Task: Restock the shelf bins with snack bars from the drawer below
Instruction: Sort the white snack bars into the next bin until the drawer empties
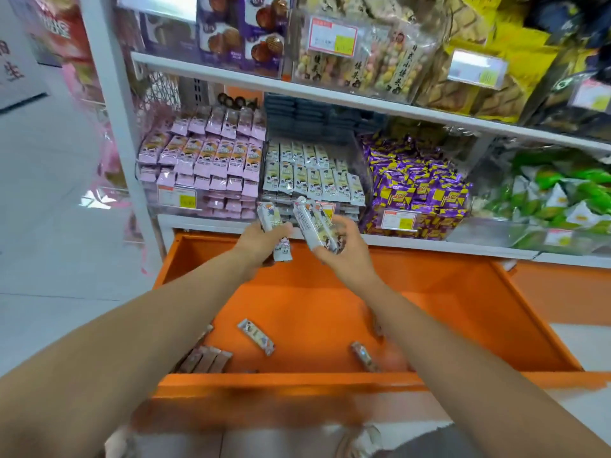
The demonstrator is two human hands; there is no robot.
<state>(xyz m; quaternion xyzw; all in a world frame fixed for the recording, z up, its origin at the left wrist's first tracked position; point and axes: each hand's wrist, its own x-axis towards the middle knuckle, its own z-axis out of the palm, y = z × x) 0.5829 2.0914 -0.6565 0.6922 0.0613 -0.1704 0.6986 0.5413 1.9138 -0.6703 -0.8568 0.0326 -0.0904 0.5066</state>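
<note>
My left hand (261, 241) grips a small bunch of white-wrapped snack bars (272, 223) in front of the shelf edge. My right hand (344, 249) holds another few white bars (314, 224), tilted up toward the middle clear bin (310, 175), which holds rows of the same white bars. To its left a bin of pink-wrapped bars (205, 160) is stacked high. Below, the orange drawer (429, 292) is pulled open. Loose bars lie on its floor: one (256, 336) in the middle, one (363, 356) near the front right, and a brown bunch (206, 358) at the front left.
A bin of purple-and-yellow packets (420, 190) sits right of the white bars, green packets (555, 193) further right. The upper shelf (330, 97) carries cookie boxes and bagged snacks. A white upright post (115, 120) frames the left side; white floor lies beyond it.
</note>
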